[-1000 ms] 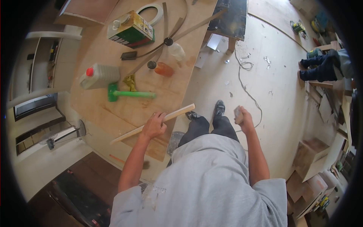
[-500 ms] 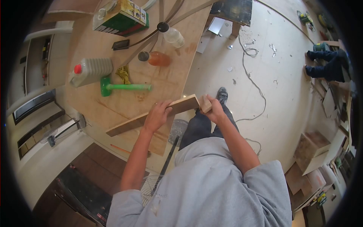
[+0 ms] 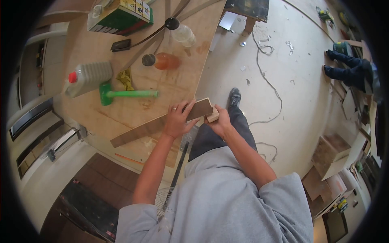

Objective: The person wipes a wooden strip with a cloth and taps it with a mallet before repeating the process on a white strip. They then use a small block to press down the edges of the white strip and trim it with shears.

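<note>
A long, narrow wooden board lies slantwise over the near corner of the workbench, its right end sticking out past the bench edge. My left hand grips the board near that end, with the fingers over its upper side and the thumb below. In my right hand is a small wooden block, pressed against the board's right end near the lower corner. Whether anything is wrapped round the block I cannot make out.
On the bench are a green mallet, a grey jug, an orange bottle, a clear bottle, a yellow cloth and a green can. A cable crosses the floor. Another person's legs show at far right.
The board has rolled so its brown broad face shows. My left hand has slid toward the board's right end, and the block has moved left and slightly down onto the board's corner.
</note>
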